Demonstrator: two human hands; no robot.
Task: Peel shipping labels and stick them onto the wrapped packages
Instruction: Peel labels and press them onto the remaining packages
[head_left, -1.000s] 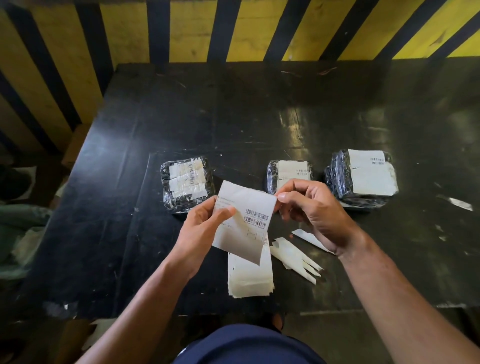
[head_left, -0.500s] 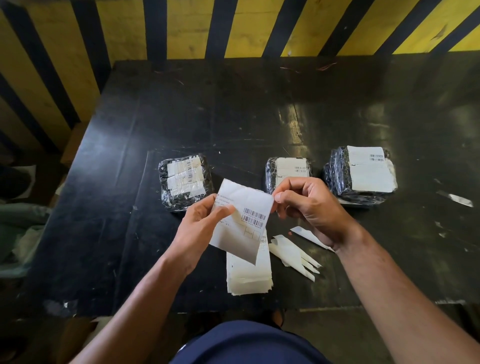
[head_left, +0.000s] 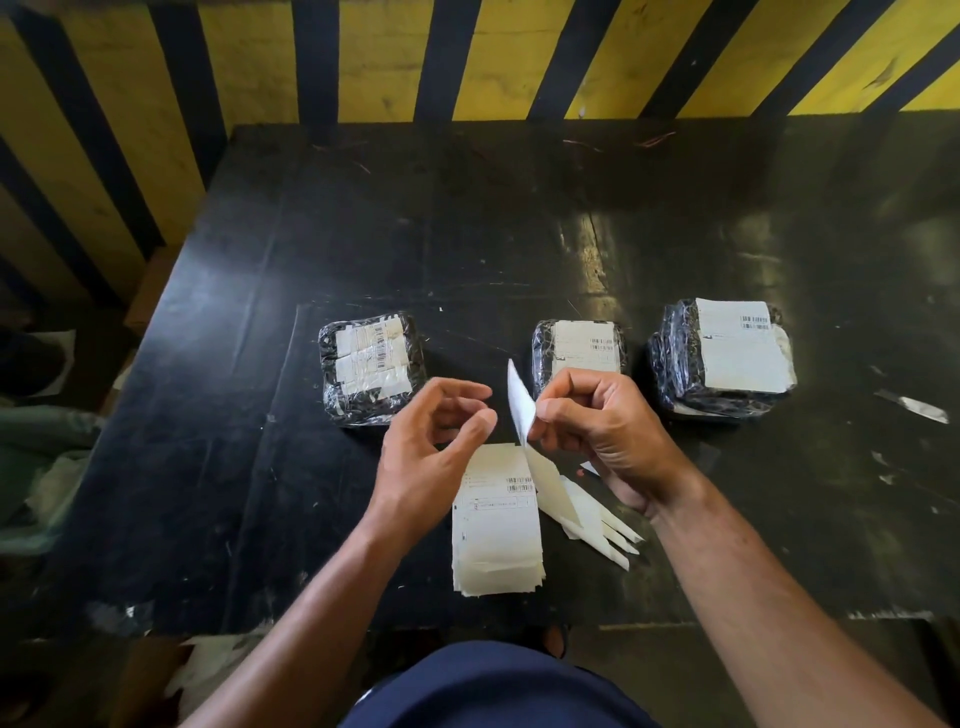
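Three black plastic-wrapped packages sit in a row on the black table (head_left: 234, 441): the left package (head_left: 371, 366), the middle package (head_left: 579, 345) and the right package (head_left: 722, 356), each with white label paper on top. My right hand (head_left: 608, 436) pinches one shipping label (head_left: 522, 410), which stands edge-on to the camera with its lower part hanging down. My left hand (head_left: 436, 441) hovers just left of it with fingers loosely curled, holding nothing. Below my hands lies the stack of labels (head_left: 496, 525).
Several peeled white backing strips (head_left: 602, 530) lie right of the stack. A paper scrap (head_left: 914, 408) lies near the table's right side. A yellow-and-black striped wall (head_left: 363, 57) runs behind and to the left. Cloth and paper lie on the floor at the left.
My left hand has let go of the label. The right hand alone now holds it and has turned it from facing me to edge-on.
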